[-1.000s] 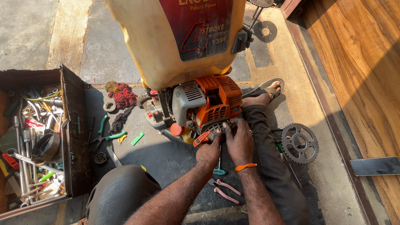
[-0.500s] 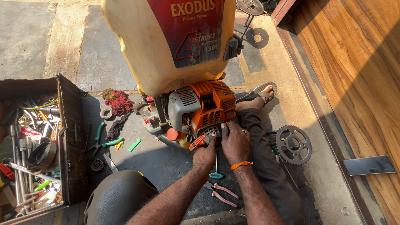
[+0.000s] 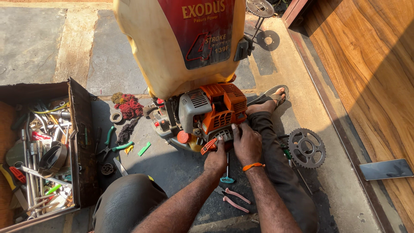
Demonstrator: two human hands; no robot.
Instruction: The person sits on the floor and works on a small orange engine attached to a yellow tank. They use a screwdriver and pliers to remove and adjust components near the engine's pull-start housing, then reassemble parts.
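Note:
An orange and grey small engine [image 3: 213, 113] sits under a big yellow tank [image 3: 172, 47] with a red label. My left hand [image 3: 217, 159] presses against the engine's lower front, next to an orange lever piece [image 3: 208, 146]. My right hand [image 3: 246, 144], with an orange band on the wrist, rests on the engine's grille beside it. Whether either hand grips a tool is hidden. A teal-handled T-wrench [image 3: 227, 178] stands on the floor between my wrists.
An open metal toolbox [image 3: 82, 129] full of wrenches stands at the left. Pink-handled pliers [image 3: 233, 198] lie near my knees, green-handled pliers [image 3: 115, 147] and a red rag [image 3: 127, 105] left of the engine. A sprocket [image 3: 306, 148] and a phone [image 3: 386, 168] lie at the right.
The view has shifted, so the engine and my hands sit lower in the frame. Both hands stay pressed on the engine's lower front.

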